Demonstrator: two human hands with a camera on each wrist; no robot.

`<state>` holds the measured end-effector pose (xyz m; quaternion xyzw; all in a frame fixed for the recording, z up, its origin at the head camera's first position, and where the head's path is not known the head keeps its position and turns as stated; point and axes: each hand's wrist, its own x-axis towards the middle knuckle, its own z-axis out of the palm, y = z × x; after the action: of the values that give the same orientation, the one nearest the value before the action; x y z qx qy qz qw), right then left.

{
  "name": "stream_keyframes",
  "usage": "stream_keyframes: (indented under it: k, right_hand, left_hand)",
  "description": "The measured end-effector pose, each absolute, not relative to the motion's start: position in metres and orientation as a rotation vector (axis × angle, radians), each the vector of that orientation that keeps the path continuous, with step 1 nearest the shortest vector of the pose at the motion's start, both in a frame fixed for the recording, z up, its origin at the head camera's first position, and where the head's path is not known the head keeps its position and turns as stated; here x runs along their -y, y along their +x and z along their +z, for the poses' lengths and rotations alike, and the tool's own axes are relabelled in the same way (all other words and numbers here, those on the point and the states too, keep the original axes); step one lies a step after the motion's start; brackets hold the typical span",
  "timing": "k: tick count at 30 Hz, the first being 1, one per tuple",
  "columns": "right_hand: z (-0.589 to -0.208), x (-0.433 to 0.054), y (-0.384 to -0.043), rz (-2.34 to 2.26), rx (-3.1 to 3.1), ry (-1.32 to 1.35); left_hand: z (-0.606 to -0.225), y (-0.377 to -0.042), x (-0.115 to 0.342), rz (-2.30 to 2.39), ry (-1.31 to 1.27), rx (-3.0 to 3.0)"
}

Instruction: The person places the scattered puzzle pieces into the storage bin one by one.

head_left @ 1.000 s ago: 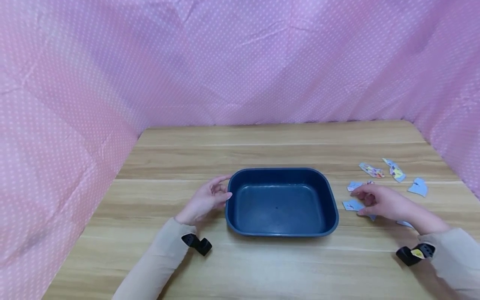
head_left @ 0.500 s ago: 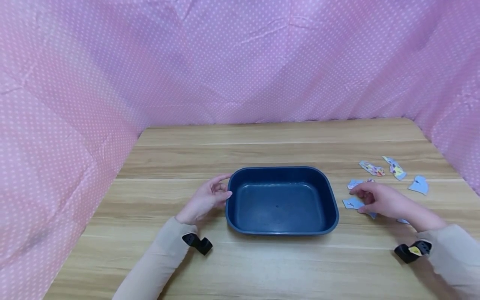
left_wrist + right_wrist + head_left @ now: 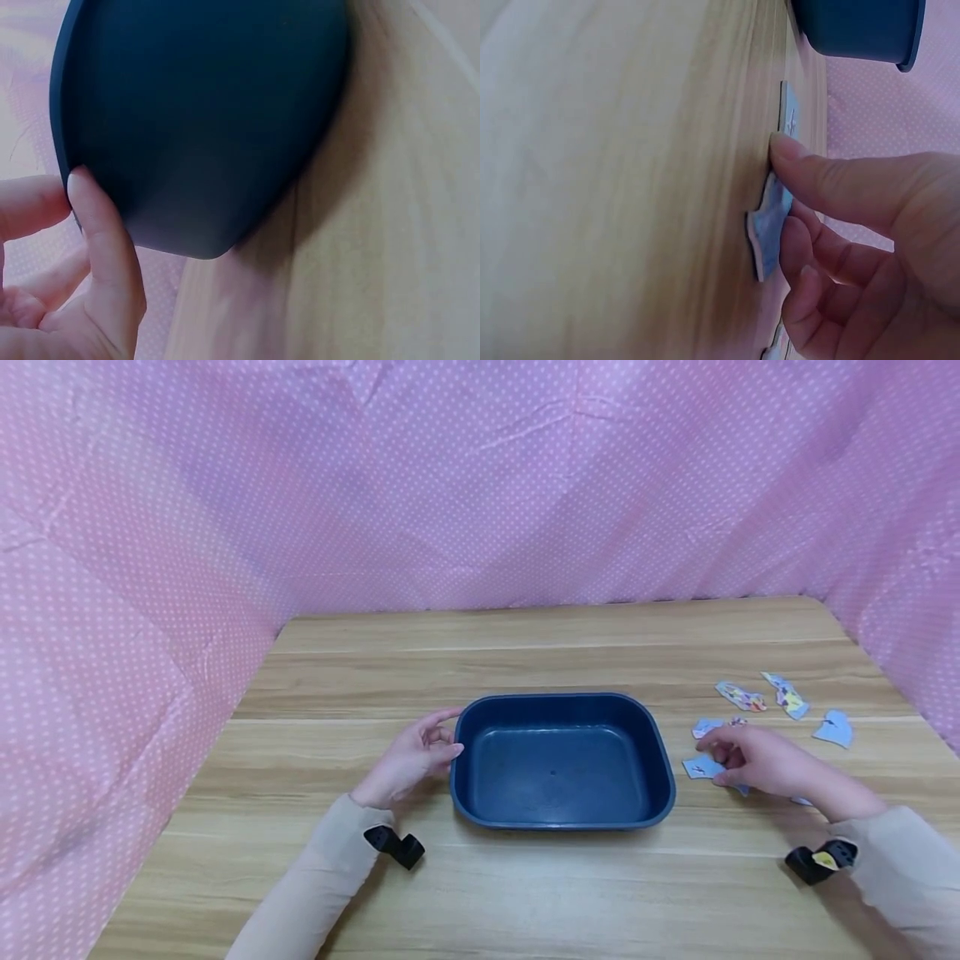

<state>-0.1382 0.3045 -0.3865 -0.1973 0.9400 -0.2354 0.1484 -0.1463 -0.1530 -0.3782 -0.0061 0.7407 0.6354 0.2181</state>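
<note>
A dark blue rectangular plastic tub [image 3: 562, 777] stands in the middle of the wooden table. My left hand [image 3: 412, 764] grips its left rim, thumb over the edge and fingers outside, as the left wrist view also shows. To the right of the tub, my right hand [image 3: 772, 764] bends over light blue puzzle pieces. In the right wrist view its thumb presses the edge of a puzzle piece [image 3: 769, 225], with curled fingers on the far side; the index fingertip is hidden. Another blue piece [image 3: 701, 767] shows just left of the thumb.
More puzzle pieces lie beyond the right hand: a colourful piece [image 3: 742, 697], a yellow-and-blue one [image 3: 787, 696] and a pale blue one [image 3: 834, 729]. A pink polka-dot cloth [image 3: 480, 485] hangs around the table's [image 3: 525, 652] back and sides.
Both hands keep nearly the same places. The right forearm has shifted very slightly to the left; the tub and pieces stay put.
</note>
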Motion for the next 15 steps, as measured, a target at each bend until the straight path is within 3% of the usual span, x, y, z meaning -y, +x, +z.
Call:
stream_keyframes:
  k: [15]
  right_hand:
    - [-0.3881,-0.3072,-0.1379,-0.668,-2.726,-0.611]
  left_hand:
    - [-0.3701,-0.1539,0.1552,1.606,0.082,-2.05]
